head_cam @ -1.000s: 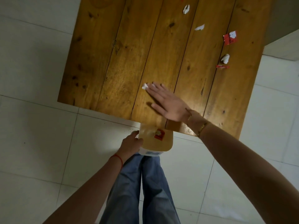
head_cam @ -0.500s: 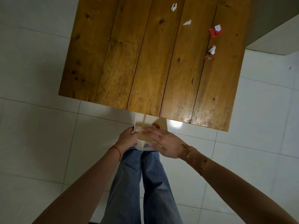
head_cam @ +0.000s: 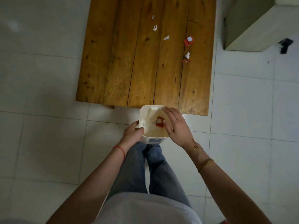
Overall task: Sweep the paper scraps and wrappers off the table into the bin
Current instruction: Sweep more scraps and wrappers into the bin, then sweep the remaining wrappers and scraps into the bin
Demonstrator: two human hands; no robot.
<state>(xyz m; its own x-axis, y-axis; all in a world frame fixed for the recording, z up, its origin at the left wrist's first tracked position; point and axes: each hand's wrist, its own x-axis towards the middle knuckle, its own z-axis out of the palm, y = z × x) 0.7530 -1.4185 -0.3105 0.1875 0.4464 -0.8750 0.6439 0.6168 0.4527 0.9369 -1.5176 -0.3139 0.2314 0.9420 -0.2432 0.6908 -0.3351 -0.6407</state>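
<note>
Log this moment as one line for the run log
left hand: holds bin rim | right hand: open over bin | in bin: red wrapper | on table: white scraps, red wrappers

The left hand (head_cam: 133, 133) clasps the white bin's (head_cam: 142, 113) near-left rim, just beside the tabletop (head_cam: 129, 62) edge. The right hand (head_cam: 177, 126) lies flat over the bin's mouth. Scraps (head_cam: 187, 54) and a red wrapper (head_cam: 188, 41) lie beyond the bin.
</note>
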